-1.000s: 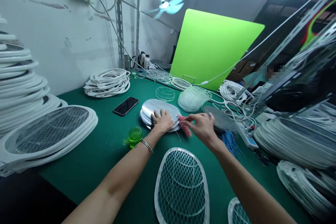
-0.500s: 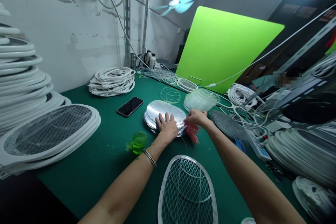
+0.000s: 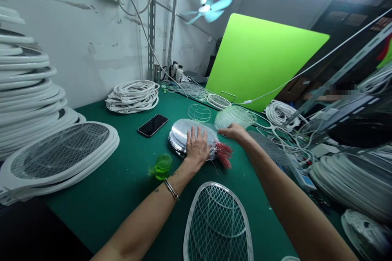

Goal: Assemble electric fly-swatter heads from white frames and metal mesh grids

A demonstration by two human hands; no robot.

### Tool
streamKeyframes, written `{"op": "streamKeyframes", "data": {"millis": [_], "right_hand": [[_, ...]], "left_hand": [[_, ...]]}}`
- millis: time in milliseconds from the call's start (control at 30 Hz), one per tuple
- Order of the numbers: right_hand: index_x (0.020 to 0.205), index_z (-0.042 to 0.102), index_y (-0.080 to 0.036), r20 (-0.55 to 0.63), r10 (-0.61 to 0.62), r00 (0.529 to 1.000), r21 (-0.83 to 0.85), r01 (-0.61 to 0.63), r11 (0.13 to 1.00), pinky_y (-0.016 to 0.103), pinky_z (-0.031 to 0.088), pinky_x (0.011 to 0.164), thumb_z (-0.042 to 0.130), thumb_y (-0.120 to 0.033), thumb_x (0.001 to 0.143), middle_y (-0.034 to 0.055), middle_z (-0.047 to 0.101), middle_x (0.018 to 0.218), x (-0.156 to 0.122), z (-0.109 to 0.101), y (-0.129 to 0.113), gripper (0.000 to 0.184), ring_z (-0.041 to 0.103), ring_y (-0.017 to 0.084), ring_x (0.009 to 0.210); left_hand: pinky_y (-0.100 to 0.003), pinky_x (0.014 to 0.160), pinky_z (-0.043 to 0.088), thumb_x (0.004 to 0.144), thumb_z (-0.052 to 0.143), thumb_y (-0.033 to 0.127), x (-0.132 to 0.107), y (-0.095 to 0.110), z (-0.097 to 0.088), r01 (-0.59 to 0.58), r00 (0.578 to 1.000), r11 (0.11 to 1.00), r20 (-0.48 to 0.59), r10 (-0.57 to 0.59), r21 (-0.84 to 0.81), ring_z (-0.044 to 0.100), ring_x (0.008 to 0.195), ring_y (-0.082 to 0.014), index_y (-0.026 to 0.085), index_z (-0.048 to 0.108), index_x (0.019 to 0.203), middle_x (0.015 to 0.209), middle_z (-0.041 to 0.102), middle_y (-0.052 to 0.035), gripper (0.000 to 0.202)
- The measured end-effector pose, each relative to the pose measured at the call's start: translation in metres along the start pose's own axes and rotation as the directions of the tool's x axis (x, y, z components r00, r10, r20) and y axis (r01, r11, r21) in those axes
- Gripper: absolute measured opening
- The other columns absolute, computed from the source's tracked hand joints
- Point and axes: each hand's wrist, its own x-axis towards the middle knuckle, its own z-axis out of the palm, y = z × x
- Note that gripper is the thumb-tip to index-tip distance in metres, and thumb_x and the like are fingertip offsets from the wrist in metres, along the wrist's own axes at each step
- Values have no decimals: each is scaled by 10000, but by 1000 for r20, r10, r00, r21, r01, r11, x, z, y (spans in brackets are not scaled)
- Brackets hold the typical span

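Observation:
A stack of silvery perforated metal mesh sheets [image 3: 180,130] lies on the green tabletop, with a bundle of thin red wires [image 3: 224,154] sticking out at its right end. My left hand [image 3: 197,145] rests on the stack, palm down and fingers spread. At the upper right edge of the stack, my right hand [image 3: 235,132] is closed in a pinch, apparently on the edge of a mesh sheet; the fingertips are small and partly hidden. Closer to me lies a white oval racket frame [image 3: 248,228] with a diamond grid.
Left of the stack are a phone [image 3: 153,125] and a green transparent cup [image 3: 163,166]. White racket frames [image 3: 114,142] pile up at the left, with white rings [image 3: 133,96] behind. Clear plastic grids [image 3: 234,117], a dark mesh [image 3: 269,147] and tangled cables [image 3: 290,142] lie on the right.
My right hand has moved slightly up, away from the red wires. My left hand has slid a little to the right on the stack, and the view has tilted slightly.

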Motion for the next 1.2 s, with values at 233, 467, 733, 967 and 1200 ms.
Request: {"op": "streamKeyframes", "data": {"millis": [233, 467, 733, 967, 1200], "right_hand": [[1204, 588, -62, 308, -96, 946, 782, -195, 592, 344, 529, 791, 301, -785, 836, 213, 666, 1132, -106, -28, 42, 860, 664, 255, 999], [1399, 442, -235, 461, 292, 838, 883, -467, -54, 277, 545, 746, 802, -493, 672, 106, 728, 1060, -301, 56, 46, 851, 698, 231, 946], [1369, 435, -139, 604, 454, 655, 797, -511, -322, 243, 554, 676, 917, -516, 389, 79, 753, 844, -359, 135, 37, 1155, 710, 269, 894], [1136, 516, -110, 579, 487, 654, 815, -477, -329, 241, 564, 659, 925, -494, 353, 113, 751, 839, -349, 138, 28, 963, 717, 274, 853], [1202, 486, -144, 581, 484, 654, 814, -466, -347, 254, 563, 675, 907, -498, 393, 95, 757, 858, -345, 142, 29, 979, 717, 273, 874]], "left_hand": [[-453, 1226, 117, 985, 315, 96, -12, 12, -50, -379, 907, 925, -197, 373, 7, 271, 1434, -203, 214, 542, 1356, 1438, 491, -31, 450], [-473, 1188, 265, 994, 423, 148, -119, -1, -71, -881, 465, 456, -43, 884, -128, 310, 1417, -205, 230, 473, 1383, 1449, 477, -48, 401], [-540, 1128, 335, 974, 488, 203, -195, -23, -48, -836, 421, 468, 213, 882, -285, 345, 1392, -290, 254, 360, 1460, 1471, 447, -67, 505], [-528, 1124, 348, 989, 380, 128, -187, -27, -49, -773, 447, 536, 307, 840, -340, 385, 1371, -279, 242, 348, 1469, 1473, 443, -49, 495], [-490, 1188, 214, 904, 512, 190, -171, -18, -72, -543, 434, 637, 467, 771, -547, 252, 1437, -252, 263, 287, 1501, 1535, 338, -15, 642]]}}
